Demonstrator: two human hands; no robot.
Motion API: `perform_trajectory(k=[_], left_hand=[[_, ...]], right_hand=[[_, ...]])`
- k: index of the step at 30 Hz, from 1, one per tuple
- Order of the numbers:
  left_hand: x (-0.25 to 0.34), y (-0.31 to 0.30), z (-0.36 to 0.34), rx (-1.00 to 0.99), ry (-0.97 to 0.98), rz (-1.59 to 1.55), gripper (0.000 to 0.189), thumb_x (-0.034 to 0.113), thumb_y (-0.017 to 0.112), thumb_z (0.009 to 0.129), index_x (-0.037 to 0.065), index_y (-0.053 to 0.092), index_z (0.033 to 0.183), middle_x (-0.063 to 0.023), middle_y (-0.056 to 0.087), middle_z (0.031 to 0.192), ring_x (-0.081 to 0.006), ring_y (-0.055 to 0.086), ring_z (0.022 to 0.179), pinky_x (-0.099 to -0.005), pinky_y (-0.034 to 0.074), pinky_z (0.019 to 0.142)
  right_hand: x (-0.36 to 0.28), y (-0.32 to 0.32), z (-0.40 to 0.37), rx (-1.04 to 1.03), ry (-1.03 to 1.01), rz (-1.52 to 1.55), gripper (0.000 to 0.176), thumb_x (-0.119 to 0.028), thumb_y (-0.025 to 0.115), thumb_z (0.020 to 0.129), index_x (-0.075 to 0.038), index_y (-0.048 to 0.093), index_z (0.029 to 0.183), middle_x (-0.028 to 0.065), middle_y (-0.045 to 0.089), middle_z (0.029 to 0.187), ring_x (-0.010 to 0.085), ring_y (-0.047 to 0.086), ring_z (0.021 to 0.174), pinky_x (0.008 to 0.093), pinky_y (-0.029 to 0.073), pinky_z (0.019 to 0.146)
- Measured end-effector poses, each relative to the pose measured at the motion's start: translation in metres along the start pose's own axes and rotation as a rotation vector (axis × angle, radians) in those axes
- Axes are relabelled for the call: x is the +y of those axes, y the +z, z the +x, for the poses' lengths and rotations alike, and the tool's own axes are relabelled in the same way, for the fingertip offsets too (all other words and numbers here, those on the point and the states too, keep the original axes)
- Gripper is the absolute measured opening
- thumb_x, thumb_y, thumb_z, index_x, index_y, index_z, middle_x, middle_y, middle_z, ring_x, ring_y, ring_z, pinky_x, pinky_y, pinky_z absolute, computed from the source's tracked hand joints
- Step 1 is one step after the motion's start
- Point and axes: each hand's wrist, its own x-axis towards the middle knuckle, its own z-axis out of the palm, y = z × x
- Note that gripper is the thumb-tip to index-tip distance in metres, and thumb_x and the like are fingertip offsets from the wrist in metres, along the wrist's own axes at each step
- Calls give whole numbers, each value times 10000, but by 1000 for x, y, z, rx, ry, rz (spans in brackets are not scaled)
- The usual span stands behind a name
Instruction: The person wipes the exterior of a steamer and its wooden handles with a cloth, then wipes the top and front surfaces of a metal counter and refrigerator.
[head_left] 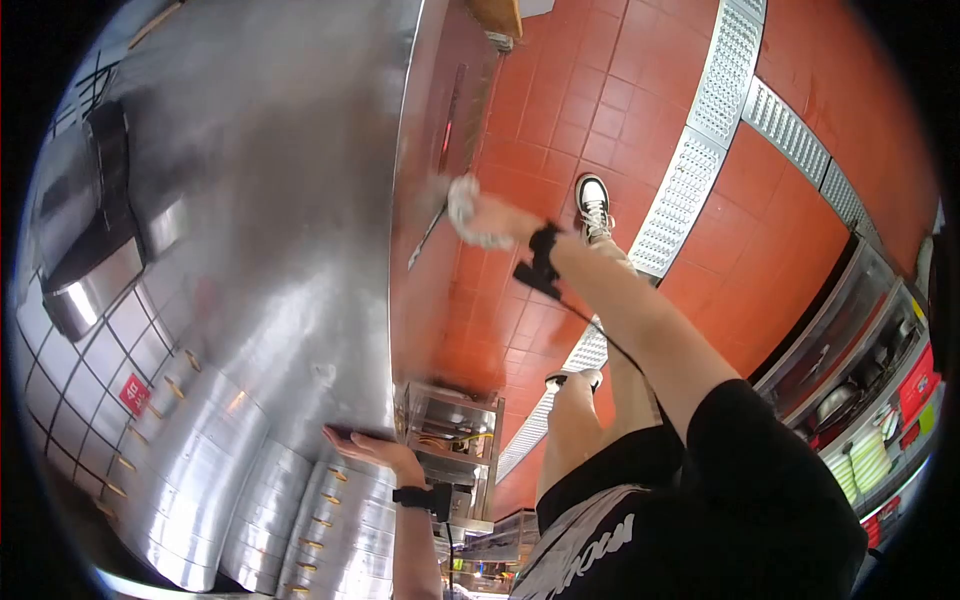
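My right hand (pixel 495 217) is wrapped round a bunched white cloth (pixel 463 205), partly blurred, beside the upright front of a steel counter (pixel 270 130). A slim dark handle or slot shows on that front, just below the cloth. My left hand (pixel 365 449) lies flat with its fingers stretched out on the counter top near its edge, holding nothing, close to rows of metal lids (pixel 345 520) with small brass-coloured knobs. Both wrists wear a black band with a cable.
A black and steel appliance (pixel 100 230) stands at the far left, by a wire grid (pixel 125 345). Beneath the counter is an open metal rack (pixel 455 430). The red tiled floor (pixel 560 90) has metal drain grates (pixel 690 180). Shelving with containers (pixel 850 400) stands at right.
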Motion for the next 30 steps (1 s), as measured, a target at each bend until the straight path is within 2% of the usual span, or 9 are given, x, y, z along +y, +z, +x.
perform_trajectory(k=[4,5,10,12,18,21,25,27,30], left_hand=[[0,-1,0,46,32,61,644,470,290,985,7,332,1431,-221,323,1468,-380,311,1354,-511,253,1120],[-3,-2,0,55,52,75,613,425,330,979,0,347,1420,-221,338,1459,-374,347,1334,-502,275,1107],[-8,-2,2,152,86,49,513,290,401,953,-19,445,1360,-219,401,1424,-381,368,1319,-475,282,1109],[-10,0,6,179,96,40,493,248,444,930,-32,468,1335,-228,423,1405,-385,385,1305,-469,290,1103],[-36,-21,3,195,127,-311,449,166,539,878,-16,512,1287,-237,431,1393,-364,404,1294,-437,311,1084],[-46,-56,-27,69,-204,-897,409,92,524,884,4,521,1284,-227,462,1367,-346,424,1280,-403,319,1079],[-84,-81,-98,7,171,-614,342,30,439,938,22,547,1263,-173,544,1312,-310,526,1209,-378,407,1019],[-116,-91,-130,-462,163,-433,317,46,454,947,23,566,1242,-161,578,1280,-291,603,1119,-369,468,951],[-190,-53,-185,-600,-328,-709,312,73,459,958,25,570,1246,-145,606,1248,-280,638,1047,-362,486,924]], right_hand=[[83,130,-84,-307,50,421,140,-103,579,804,-90,488,697,36,480,690,157,499,553,293,388,481],[55,164,-117,78,254,-407,65,-93,591,795,-82,530,774,40,523,719,158,542,572,291,416,479],[112,164,-189,165,-311,-196,151,-203,546,926,-63,594,896,30,624,828,133,570,662,290,457,570],[90,140,-206,486,135,-98,192,-95,600,887,-34,556,1064,124,638,945,249,632,850,377,521,718],[38,146,-246,656,-84,-122,278,-209,542,891,1,580,1068,123,674,967,243,673,786,371,576,727],[37,171,-257,593,-155,-172,272,-197,530,892,1,586,1068,115,674,953,236,670,779,361,570,725],[76,196,-265,609,-91,-153,237,-184,518,897,-27,604,1051,103,672,926,227,664,794,361,566,726],[107,172,-254,744,6,-384,196,-185,531,910,-49,603,1031,98,659,931,233,663,808,380,568,732],[126,155,-235,799,38,-394,200,-197,552,912,-58,597,1048,91,650,954,226,659,828,378,567,733]])
